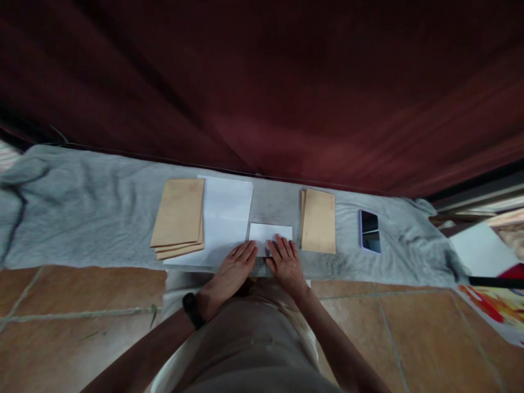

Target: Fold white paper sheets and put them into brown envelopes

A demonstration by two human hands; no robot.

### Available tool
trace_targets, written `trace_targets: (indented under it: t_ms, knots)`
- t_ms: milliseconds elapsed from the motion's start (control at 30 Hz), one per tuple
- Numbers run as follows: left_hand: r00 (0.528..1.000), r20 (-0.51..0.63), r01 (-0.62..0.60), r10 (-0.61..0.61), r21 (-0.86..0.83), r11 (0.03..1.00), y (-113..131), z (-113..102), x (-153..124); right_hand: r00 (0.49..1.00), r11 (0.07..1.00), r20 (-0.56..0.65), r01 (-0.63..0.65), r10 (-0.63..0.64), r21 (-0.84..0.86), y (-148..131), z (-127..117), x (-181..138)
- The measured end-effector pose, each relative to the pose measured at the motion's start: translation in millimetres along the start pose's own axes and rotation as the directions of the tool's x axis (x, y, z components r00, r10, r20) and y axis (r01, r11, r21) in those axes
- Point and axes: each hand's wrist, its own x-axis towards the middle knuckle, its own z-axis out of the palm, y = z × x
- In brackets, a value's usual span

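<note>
Small white paper (262, 232) is lying on the grey cloth (98, 210) in front of us, just right of a large white sheet (227, 210); we cannot tell whether it is folded. Our left hand (236, 263) is resting palm down, fingers straight and close together, their tips touching the paper's near left corner. Our right hand (286, 267) is lying open too, fingers slightly spread across the near right part. Neither hand seems to be gripping anything, though their undersides are hidden. For a neat result, we are probably best pressing evenly, one hand steadying while the other is smoothing outward, since the soft cloth may be letting the paper slip or dent. Farther out, brown envelopes (178, 210) are overlapping the sheet's left side, more envelopes (319, 221) are lying to the right, and a phone (370, 232) is lying beyond those.
</note>
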Motion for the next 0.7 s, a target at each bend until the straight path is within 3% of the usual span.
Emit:
trace_targets:
  t_ms: [233,467,600,667,700]
  knots:
    - [0.996,0.067,0.060,-0.065,0.075,0.995,16,-5,17,0.998,0.999,0.062,0.028,-0.026,-0.032,1,-1,9]
    - [0.996,0.015,0.084,-0.085,0.026,0.996,18,-16,23,0.993,1.000,0.122,-0.008,0.006,0.014,-10,-13,14]
    - [0.978,-0.191,0.062,-0.087,-0.134,0.989,8,-39,26,0.987,0.952,0.103,-0.148,0.125,0.266,-13,-35,27]
    - [0.921,-0.324,0.116,-0.216,-0.302,0.946,1,-49,29,0.962,0.822,0.052,-0.255,0.267,0.508,-11,-47,36]
    - [0.875,-0.359,0.158,-0.324,-0.420,0.894,-3,-53,31,0.934,0.704,0.041,-0.296,0.356,0.645,-10,-52,40]
